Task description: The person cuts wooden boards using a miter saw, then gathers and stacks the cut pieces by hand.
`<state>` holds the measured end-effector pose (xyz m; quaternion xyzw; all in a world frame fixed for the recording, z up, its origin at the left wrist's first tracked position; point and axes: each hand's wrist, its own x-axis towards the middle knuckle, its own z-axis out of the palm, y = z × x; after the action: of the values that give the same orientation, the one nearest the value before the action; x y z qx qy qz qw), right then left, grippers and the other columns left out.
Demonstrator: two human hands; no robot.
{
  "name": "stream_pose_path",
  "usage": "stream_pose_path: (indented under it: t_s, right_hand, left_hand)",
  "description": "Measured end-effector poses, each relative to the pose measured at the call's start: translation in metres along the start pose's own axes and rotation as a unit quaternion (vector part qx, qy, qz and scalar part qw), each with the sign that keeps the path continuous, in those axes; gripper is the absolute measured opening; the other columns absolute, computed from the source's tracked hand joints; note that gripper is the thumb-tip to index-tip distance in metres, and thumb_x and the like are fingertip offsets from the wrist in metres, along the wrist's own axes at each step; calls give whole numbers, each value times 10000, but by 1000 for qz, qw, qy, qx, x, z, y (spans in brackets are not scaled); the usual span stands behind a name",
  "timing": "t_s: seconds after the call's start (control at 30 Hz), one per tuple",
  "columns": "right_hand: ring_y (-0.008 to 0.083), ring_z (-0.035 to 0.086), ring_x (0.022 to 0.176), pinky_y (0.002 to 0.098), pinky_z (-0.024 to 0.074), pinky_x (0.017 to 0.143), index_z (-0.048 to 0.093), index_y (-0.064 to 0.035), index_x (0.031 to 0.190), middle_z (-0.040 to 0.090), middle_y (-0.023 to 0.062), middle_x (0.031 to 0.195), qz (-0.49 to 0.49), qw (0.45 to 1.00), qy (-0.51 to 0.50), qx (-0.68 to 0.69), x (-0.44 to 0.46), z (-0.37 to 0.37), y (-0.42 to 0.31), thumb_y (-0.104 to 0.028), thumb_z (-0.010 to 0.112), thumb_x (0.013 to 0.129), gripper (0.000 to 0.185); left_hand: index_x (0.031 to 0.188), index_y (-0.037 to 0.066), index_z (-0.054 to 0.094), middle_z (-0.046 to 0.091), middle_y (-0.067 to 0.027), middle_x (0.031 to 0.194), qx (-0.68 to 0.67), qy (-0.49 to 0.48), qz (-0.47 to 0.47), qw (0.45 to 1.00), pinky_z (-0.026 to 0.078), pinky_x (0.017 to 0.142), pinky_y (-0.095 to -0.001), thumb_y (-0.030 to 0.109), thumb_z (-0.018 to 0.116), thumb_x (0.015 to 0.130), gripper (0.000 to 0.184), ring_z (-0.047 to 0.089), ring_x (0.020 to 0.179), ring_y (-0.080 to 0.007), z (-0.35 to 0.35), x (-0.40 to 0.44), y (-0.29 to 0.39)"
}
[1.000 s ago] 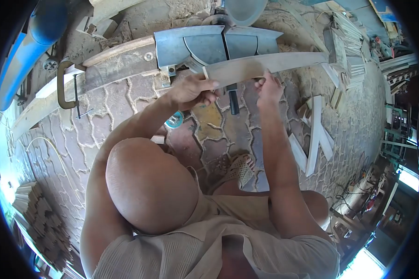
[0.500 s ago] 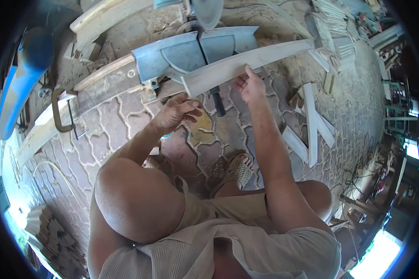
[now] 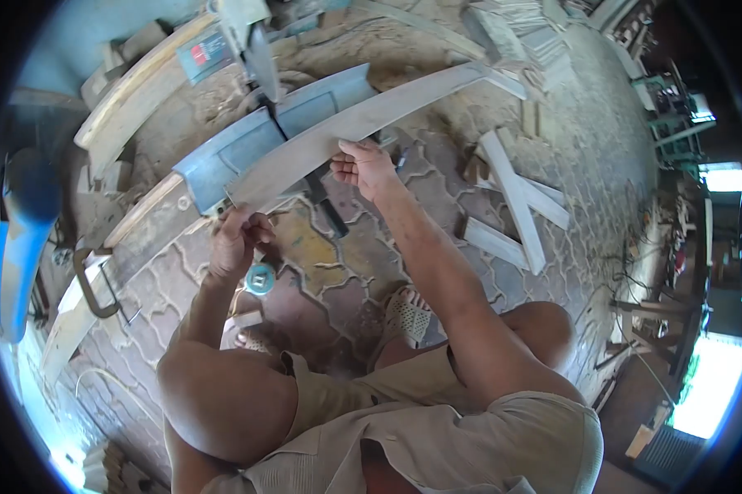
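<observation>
A long pale wooden board lies slantwise in front of the blue metal fence of a saw. My right hand grips the board's lower edge near its middle, thumb on the face and fingers curled beneath. At the board's left end is my left hand, its fingers bent together in a pinch. What they hold, if anything, is too small to make out. The round saw blade stands raised behind the fence. A black handle sticks out below the board.
Wood offcuts lie on the paving at right. A C-clamp grips a timber at left, near a blue machine part. A round turquoise item sits by my foot. Stacked strips stand at the back.
My view has turned, so the saw and board appear further left. My left hand has closed from a looser curl to a pinch at the board's end. The right hand still grips the board.
</observation>
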<state>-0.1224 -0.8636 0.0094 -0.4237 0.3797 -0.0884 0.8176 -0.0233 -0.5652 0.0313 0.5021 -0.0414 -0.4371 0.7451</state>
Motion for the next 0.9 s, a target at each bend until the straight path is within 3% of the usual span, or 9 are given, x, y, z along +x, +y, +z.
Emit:
stream_pose_path:
  t_s: [0.1,0.17,0.23,0.33,0.4,0.5,0.63,0.8,0.9]
  right_hand:
    - [261,701,939,405,594,794,614,-22,1110,681,130,986,19,990,-142,-12,11,10,25,-300,599,994,301]
    - [248,687,901,384,584,796,610,-6,1108,670,136,997,59,992,-91,60,21,34,32,-290,583,1011,302]
    - [235,671,857,372,573,766,617,-11,1090,668,121,936,78,993,25,80,14,68,25,-291,593,1013,291]
    - [224,684,747,375,583,731,603,-49,957,659,92,782,103,977,-100,155,47,77,59,-256,652,974,214]
    - [218,665,657,368,580,660,593,-62,912,634,71,706,108,987,-25,116,30,117,62,-238,664,966,197]
    - [197,621,565,357,557,511,566,-32,866,617,87,728,106,992,15,65,14,179,78,-173,652,961,192]
    - [181,620,569,330,558,492,567,-6,859,619,88,730,101,993,53,13,0,235,96,-180,609,983,217]
    - [179,635,579,323,561,494,579,6,874,635,91,755,72,995,66,3,-1,240,110,-172,628,978,212]
    - [214,687,726,369,610,642,610,-5,1035,678,111,907,80,996,28,-22,-3,232,107,-262,653,993,264]
  left_hand:
    - [1099,-15,573,684,-189,947,6,104,12,994,579,771,-425,342,504,1003,376,693,814,-285,-45,-12,3]
    - [1179,-12,509,685,-218,1016,-87,116,27,989,574,824,-478,318,517,990,381,694,825,-323,-83,-30,20]
    - [1164,36,541,688,-188,1026,-76,173,46,981,555,803,-436,332,507,1000,340,690,842,-295,-123,-45,39]
    - [1096,85,604,698,-134,991,-66,205,88,972,533,781,-388,310,522,994,260,679,820,-253,-187,-62,43]
    - [1041,86,624,705,-116,952,-71,263,86,958,540,776,-394,284,531,985,226,664,802,-233,-223,-70,44]
    - [984,84,647,710,-97,928,-85,349,38,932,554,793,-416,254,507,966,221,679,880,-221,-242,-94,62]
    - [1199,69,552,673,-127,1120,-120,404,96,902,552,878,-478,268,557,998,284,675,984,-268,-242,-103,71]
    - [1171,71,564,672,-123,1101,-142,391,92,905,554,885,-487,237,587,979,255,672,989,-271,-262,-103,63]
    - [1066,96,583,683,-81,988,-140,385,106,906,569,866,-481,228,578,995,150,684,945,-248,-265,-98,55]
